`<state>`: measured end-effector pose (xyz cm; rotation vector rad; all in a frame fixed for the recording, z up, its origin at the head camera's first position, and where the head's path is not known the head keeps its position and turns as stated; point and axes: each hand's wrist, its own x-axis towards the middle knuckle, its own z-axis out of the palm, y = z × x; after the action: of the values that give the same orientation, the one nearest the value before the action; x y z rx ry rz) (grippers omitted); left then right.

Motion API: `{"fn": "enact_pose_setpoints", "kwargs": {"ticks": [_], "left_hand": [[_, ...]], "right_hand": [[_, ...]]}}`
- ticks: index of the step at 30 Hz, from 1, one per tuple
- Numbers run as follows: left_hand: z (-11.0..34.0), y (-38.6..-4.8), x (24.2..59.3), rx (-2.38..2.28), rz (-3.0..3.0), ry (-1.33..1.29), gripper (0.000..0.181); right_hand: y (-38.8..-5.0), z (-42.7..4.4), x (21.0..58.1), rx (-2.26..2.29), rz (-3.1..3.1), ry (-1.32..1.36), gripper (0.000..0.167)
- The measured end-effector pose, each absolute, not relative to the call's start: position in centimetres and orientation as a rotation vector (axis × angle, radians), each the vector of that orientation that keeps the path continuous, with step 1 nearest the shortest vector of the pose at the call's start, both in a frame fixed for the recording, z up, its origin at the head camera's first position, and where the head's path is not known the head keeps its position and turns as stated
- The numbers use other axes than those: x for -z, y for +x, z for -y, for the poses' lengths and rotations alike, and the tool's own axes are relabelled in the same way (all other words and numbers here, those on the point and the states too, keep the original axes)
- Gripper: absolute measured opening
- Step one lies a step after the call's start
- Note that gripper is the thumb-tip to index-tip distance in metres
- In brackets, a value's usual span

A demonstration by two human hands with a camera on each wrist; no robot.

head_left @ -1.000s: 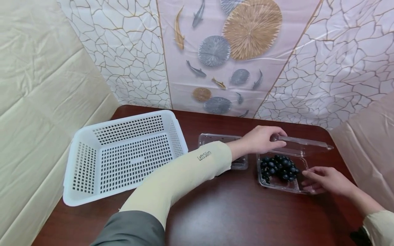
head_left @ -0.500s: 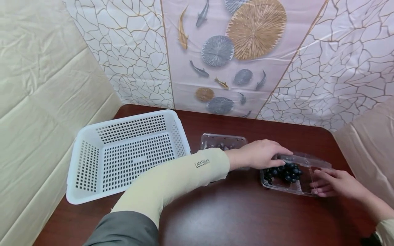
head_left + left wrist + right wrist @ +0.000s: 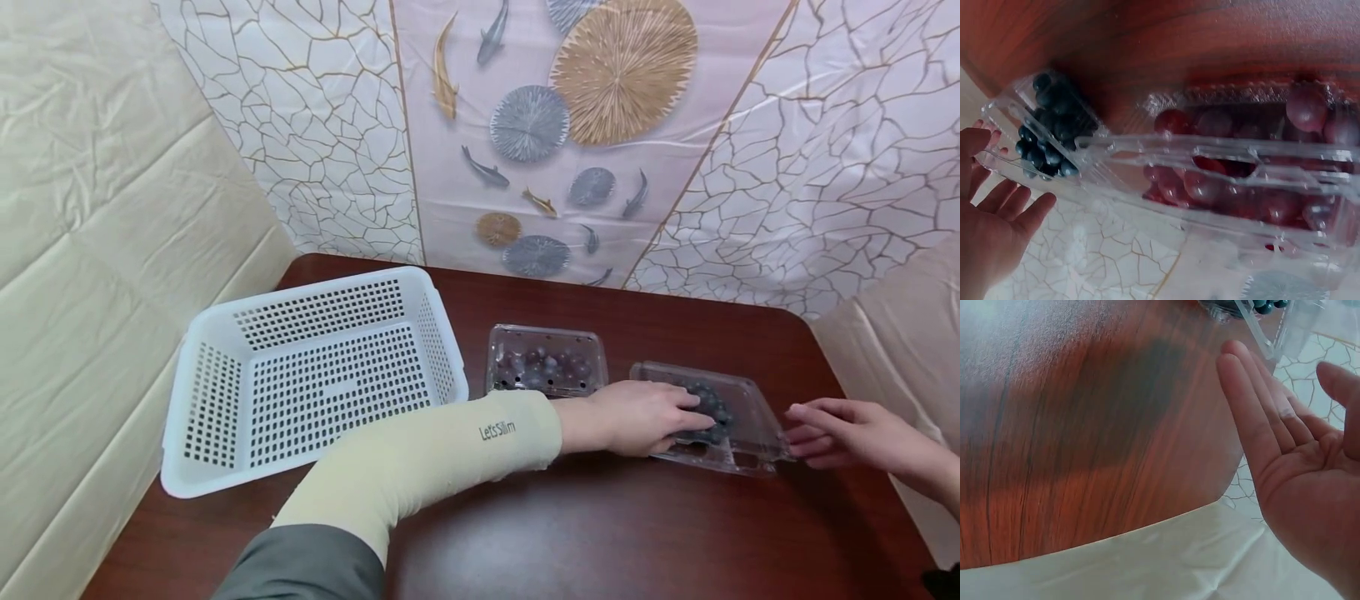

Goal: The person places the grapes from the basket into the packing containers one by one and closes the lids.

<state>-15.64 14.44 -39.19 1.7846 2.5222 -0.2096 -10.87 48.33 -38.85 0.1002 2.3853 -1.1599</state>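
A clear plastic clamshell box [image 3: 753,417] holds dark blue-black grapes [image 3: 708,404] at the right of the table. Its lid lies over the grapes, and my left hand [image 3: 648,417] rests on the lid's left part with its fingers extended. In the left wrist view those dark grapes [image 3: 1050,125] show beyond the left hand's [image 3: 1000,222] spread fingers. My right hand [image 3: 855,435] is at the box's right end; its fingertips are close to the corner, and contact is hard to tell. The right wrist view shows the right hand [image 3: 1304,456] with fingers straight and nothing held.
A second clear box [image 3: 547,333] of reddish grapes [image 3: 1229,181] stands to the left of the first, partly hidden by my left arm. Farther left is a white perforated basket [image 3: 341,387]. A patterned sheet [image 3: 480,125] hangs behind the brown table [image 3: 570,533].
The raised lid has come down over the dark grapes. My left hand has moved down with it onto the box, and my right hand has drawn away to the right.
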Motion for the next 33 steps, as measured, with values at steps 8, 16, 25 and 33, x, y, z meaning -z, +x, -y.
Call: {"fn": "enact_pose_setpoints", "kwargs": {"ticks": [8,16,25,33], "left_hand": [[-14.7,-14.9,40.3,0.280,-2.530,1.783,0.056],[-14.5,-14.5,41.0,0.321,-2.517,1.774,0.055],[-14.2,-14.4,41.1,0.338,-2.512,1.790,0.055],[-14.1,-14.3,41.3,0.337,-2.514,1.789,0.055]], "right_hand": [[-9.9,-49.6,39.1,1.275,-2.143,-0.058,0.029],[-8.6,-49.0,40.0,1.236,-2.055,-0.092,0.040],[-8.0,-48.2,40.7,1.288,-1.956,-0.046,0.046],[-7.4,-48.1,41.8,1.497,-1.760,-0.099,0.039]]}}
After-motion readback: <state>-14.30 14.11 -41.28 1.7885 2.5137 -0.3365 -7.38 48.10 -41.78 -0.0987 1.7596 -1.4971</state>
